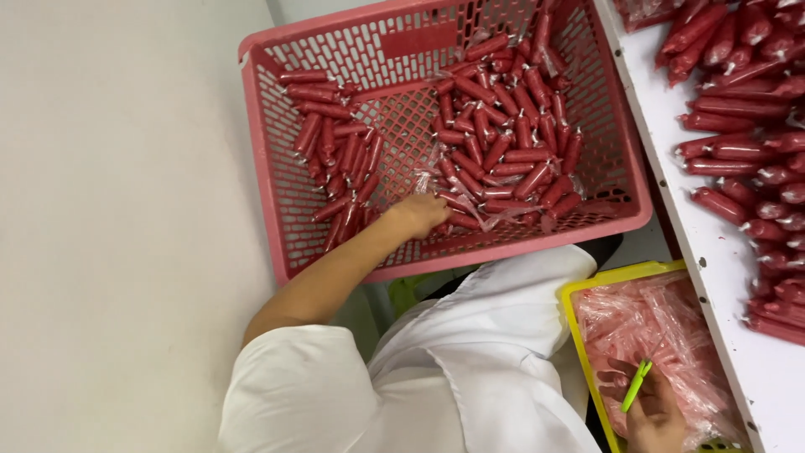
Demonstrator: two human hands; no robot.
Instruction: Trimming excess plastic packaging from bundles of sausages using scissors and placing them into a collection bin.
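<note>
Down in the pink plastic basket [277,168], our left hand [419,214] closes on a red sausage [457,220] at the near edge of the larger heap; the fingers are hidden, so we cannot tell exactly how they grip. A smaller pile [335,159] lies apart on the left. Our right hand [654,411] pinches a green cutter [636,386] over a yellow bin [579,335] of empty casings. More sausages [738,126] crowd the white surface [713,252]. Much appears left to handle.
</note>
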